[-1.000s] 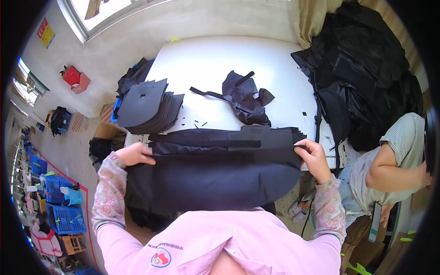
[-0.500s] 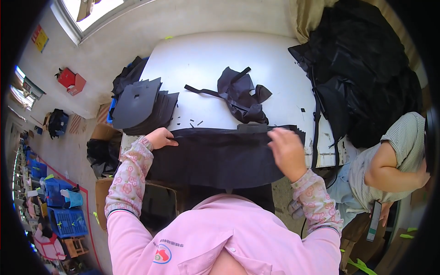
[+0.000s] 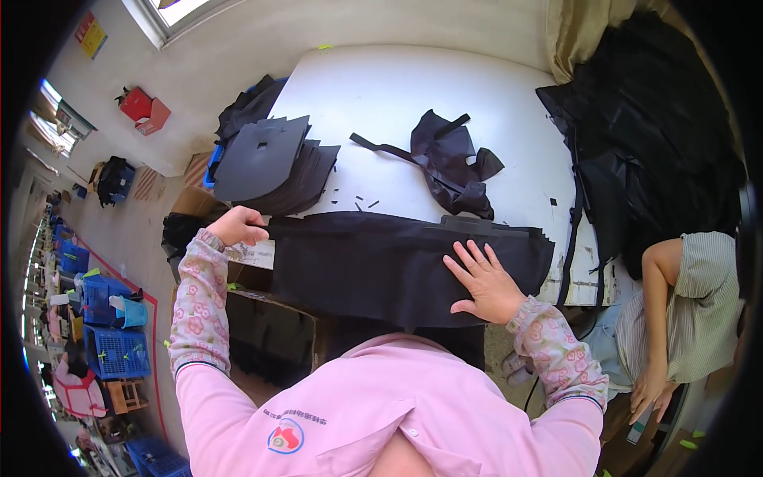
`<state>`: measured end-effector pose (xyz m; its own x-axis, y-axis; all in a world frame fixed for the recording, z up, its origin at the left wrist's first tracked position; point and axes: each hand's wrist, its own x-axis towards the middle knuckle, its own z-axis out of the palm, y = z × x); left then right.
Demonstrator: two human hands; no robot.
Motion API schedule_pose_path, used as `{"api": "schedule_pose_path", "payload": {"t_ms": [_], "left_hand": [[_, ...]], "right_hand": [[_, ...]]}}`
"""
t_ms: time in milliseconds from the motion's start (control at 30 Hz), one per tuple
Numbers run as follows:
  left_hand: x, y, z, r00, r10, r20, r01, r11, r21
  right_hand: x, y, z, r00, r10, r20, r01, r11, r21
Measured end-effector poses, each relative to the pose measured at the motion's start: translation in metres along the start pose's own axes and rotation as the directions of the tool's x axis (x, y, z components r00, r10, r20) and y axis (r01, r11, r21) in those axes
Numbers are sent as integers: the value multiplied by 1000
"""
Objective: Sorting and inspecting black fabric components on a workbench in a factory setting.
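A long piece of black fabric (image 3: 358, 266) lies over the front edge of the white table, its lower part hanging toward my body. My left hand (image 3: 238, 226) pinches its far left corner between thumb and fingers. Flat on the right part of the cloth, with fingers spread, rests my right hand (image 3: 485, 282). Just beyond that hand a dark stiff panel (image 3: 486, 228) shows along the fabric's upper edge. Layered edges of more black pieces stick out at the right end.
A stack of black panels (image 3: 262, 163) stands at the table's left. Crumpled black fabric with a strap (image 3: 441, 155) lies mid-table (image 3: 366, 83), near small black scraps. A large black fabric heap (image 3: 652, 135) fills the right, where another person (image 3: 675, 318) sits close by.
My left hand has moved left, drawing the fabric's corner out. My right hand, blurred before, now lies spread on the cloth, lower down. The other person's arm has swung downward.
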<state>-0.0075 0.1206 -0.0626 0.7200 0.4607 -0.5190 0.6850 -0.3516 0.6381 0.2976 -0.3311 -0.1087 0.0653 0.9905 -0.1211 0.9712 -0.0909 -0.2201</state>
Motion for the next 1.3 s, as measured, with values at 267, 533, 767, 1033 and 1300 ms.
{"api": "schedule_pose_path", "payload": {"t_ms": [267,533,767,1033,1300], "left_hand": [[-47,117,35,903,399,-158,-408,913,-23],[-23,147,89,839,531,-119,-544,828,-134],[59,-14,27,430,620,-656,115,683,721],[54,-8,1,688,374,-622,-115,902,416],[-28,78,35,333,393,-857,-638,763,102]], "right_hand": [[55,-11,-86,941,-93,-325,176,956,235],[118,-58,-73,975,31,-219,217,66,974],[108,-51,-76,969,161,-185,168,114,979],[118,-59,-63,956,228,-185,179,49,983],[140,-62,-62,807,325,-494,337,433,836]]}}
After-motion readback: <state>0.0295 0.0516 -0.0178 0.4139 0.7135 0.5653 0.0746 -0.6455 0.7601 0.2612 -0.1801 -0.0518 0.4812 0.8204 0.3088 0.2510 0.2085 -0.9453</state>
